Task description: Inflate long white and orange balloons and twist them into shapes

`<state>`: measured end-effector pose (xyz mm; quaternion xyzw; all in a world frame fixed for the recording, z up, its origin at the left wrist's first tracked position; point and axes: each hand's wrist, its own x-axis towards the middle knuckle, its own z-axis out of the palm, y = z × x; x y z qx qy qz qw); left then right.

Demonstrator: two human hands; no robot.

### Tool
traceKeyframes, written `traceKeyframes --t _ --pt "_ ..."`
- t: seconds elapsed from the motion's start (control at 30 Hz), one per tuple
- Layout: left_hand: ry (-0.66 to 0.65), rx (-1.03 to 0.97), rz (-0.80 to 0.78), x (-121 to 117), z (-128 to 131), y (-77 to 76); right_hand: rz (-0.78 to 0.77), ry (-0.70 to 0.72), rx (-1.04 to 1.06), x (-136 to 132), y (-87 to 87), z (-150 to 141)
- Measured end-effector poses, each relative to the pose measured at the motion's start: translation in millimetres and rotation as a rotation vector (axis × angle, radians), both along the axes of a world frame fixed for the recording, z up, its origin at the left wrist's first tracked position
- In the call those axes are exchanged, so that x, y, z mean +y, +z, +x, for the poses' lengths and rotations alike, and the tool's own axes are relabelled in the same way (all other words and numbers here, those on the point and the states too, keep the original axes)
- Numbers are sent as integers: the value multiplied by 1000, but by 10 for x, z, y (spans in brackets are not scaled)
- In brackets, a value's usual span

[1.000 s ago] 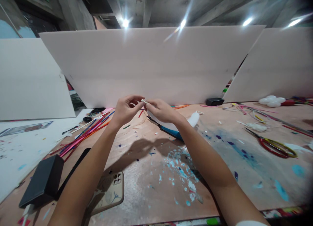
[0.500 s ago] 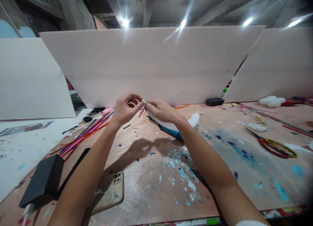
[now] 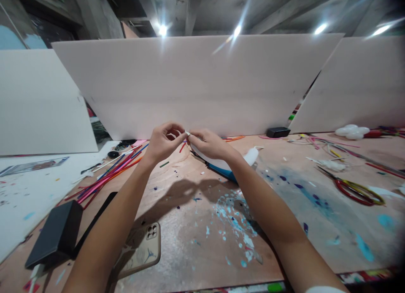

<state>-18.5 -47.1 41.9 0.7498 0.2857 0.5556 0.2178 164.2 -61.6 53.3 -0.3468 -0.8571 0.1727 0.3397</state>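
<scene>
A long white modelling balloon [image 3: 252,156] runs from my fingertips beneath my right wrist, its thin uninflated tail pointing right. My left hand [image 3: 164,142] pinches the balloon's white end between thumb and index finger, the other fingers curled. Close against it, my right hand [image 3: 209,144] is closed round the same end of the balloon, thumb on top. Both hands are raised over the table. Below the right wrist lies a blue-handled tool [image 3: 221,171] with a dark tip, partly covered by the balloon and forearm.
Coloured strips [image 3: 107,177], a black box [image 3: 55,234] with a white cable and a phone [image 3: 142,248] lie at left. Red-and-yellow-handled scissors [image 3: 354,191] lie at right, a white balloon shape [image 3: 352,131] behind them. White boards [image 3: 196,82] stand along the back.
My left hand has shifted slightly right, and the fingertips have turned a little on the balloon's end. The rest looks unchanged.
</scene>
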Motion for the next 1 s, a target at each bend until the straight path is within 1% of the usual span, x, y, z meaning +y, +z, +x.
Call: traceKeyframes --t 0.17,0.3,0.43,0.5,0.67,0.77,0.87,0.93,1.0 --pt "17 32 -14 11 -13 -13 -19 -12 -6 18 -21 4" --pt "-3 36 -17 16 -14 -26 -54 -13 -15 7 -18 -2" --pt "-8 40 -6 39 -16 -48 -115 -14 -89 -2 -14 -3" --pt "10 119 -6 55 -24 -62 -118 -25 -156 13 -28 1" --pt "125 485 51 122 -85 -116 -113 -75 -399 104 -117 20" --pt "196 607 -1 218 -173 -174 -136 -131 -484 171 -185 34" --pt "316 651 -70 360 -312 -251 -146 -199 -512 240 -251 59" --pt "390 614 -100 452 -410 -303 -142 -230 -557 290 -294 85" --pt "423 560 -125 518 -477 -348 -126 -250 -592 338 -332 107"
